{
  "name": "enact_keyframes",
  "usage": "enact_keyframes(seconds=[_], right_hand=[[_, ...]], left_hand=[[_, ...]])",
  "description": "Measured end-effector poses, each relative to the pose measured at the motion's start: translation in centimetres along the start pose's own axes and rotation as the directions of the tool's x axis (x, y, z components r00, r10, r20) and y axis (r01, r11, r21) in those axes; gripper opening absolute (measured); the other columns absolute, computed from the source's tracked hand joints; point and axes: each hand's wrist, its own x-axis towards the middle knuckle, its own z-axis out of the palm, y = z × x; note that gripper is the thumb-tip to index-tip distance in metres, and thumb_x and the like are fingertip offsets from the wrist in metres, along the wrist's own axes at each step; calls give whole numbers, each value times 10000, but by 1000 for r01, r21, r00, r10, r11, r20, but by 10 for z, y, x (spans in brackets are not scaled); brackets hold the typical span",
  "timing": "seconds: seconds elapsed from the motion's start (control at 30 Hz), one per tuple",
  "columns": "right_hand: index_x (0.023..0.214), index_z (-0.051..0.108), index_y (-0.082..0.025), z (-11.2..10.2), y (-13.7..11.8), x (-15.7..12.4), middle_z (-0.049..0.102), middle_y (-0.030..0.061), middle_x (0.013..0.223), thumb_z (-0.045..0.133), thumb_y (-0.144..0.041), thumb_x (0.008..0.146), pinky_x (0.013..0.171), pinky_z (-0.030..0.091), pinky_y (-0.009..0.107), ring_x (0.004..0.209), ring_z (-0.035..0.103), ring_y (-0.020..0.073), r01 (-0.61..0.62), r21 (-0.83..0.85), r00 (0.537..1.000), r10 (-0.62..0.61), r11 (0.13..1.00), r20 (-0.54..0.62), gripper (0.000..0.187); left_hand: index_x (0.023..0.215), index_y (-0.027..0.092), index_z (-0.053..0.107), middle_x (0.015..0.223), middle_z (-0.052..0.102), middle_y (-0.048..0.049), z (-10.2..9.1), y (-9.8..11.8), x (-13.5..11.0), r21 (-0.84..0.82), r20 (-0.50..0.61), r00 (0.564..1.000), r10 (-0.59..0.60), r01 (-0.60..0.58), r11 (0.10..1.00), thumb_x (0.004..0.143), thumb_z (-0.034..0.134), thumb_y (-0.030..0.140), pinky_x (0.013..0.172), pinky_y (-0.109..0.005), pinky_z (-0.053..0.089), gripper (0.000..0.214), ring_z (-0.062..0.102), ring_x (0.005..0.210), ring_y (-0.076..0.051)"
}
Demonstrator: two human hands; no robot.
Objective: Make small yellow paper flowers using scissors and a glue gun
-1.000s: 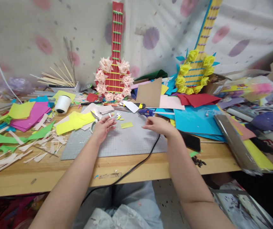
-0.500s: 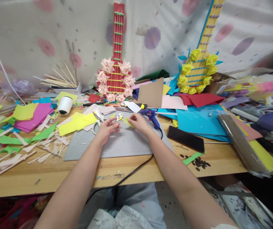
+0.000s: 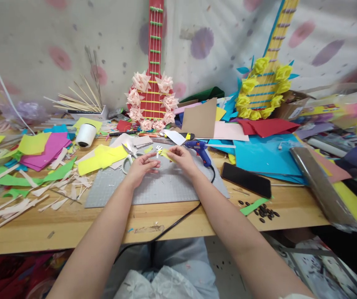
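Note:
My right hand pinches a small yellow piece of paper between thumb and fingertips, above the grey cutting mat. Facing it, my left hand has its fingers stretched out and slightly apart, with nothing plainly held in them. Small white and yellow cut strips lie just beyond the left fingertips. Scissors with pale handles rest left of that hand, by a yellow sheet. A blue glue gun lies right of my right hand, its stick pointing right.
A black phone and several dark oval beads lie to the right. Paper scraps cover the left side. Behind stand a red paper guitar and a yellow one. The black cord crosses the front edge.
The view has shifted slightly. My right hand still pinches the yellow paper, and my left hand stays open close by, its fingers a little differently posed.

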Motion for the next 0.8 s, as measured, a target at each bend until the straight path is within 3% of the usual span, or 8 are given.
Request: enact_keyframes(seconds=[0.37,0.8], right_hand=[[659,513,-173,5,1,-2,527,-27,653,606,-423,647,573,354,228,601,452,87,11,-174,1000,-13,985,-9,267],[645,528,-176,2,1,-3,512,-30,626,609,-450,640,536,341,225,569,426,83,-23,-257,1000,23,966,-2,286]], left_hand=[[1113,141,545,781,671,-49,5,4,-4,51,-26,999,-19,20,998,585,734,235,589,-261,519,568,636,696,-152],[1093,157,558,778,673,-44,3,2,-3,65,-18,999,-27,28,998,580,736,234,582,-262,523,549,632,679,-147]])
